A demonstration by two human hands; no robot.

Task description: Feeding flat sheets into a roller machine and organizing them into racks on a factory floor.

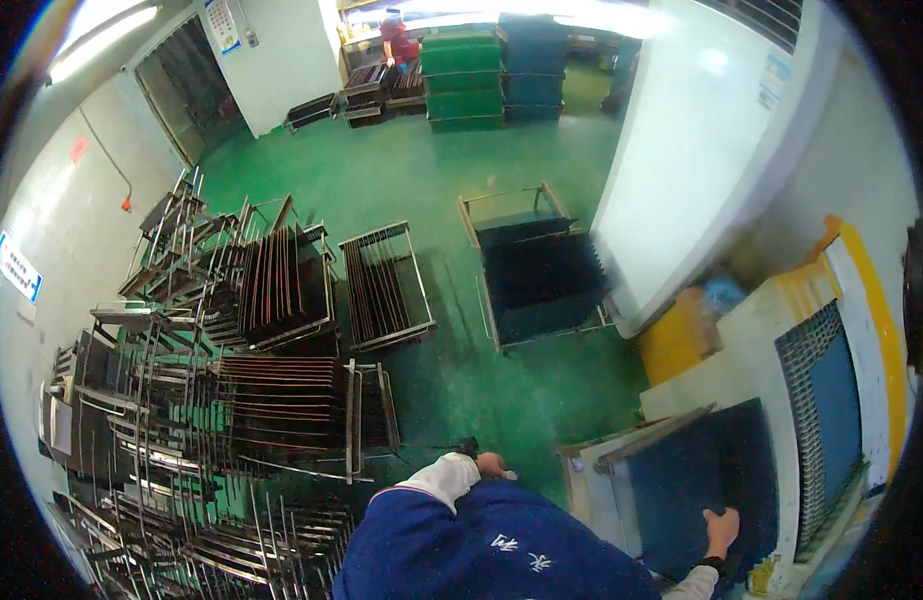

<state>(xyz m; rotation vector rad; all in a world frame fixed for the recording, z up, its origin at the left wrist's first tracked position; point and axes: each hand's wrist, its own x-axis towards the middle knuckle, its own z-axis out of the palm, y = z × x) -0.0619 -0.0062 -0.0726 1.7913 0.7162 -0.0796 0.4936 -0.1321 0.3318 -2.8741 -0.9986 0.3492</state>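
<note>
My right hand [722, 530] is at the lower right, its fingers curled at a flat dark blue panel [672, 490]. A darker panel [752, 460] shows just beyond it, and the two overlap, so the boundary between them is hard to make out. Paler boards [594, 490] lean at the left of these panels. My left hand [491, 465] is close in front of my body, below a white sleeve. Its fingers are mostly hidden, and I cannot make out whether it holds anything.
At the right stands a white and yellow machine [867, 300] with a mesh opening. Ahead is a metal rack of dark panels [547, 285]. Several slotted racks [282, 400] crowd the left side. Farther off are green stacked crates [464, 80] and a person in red [397, 42].
</note>
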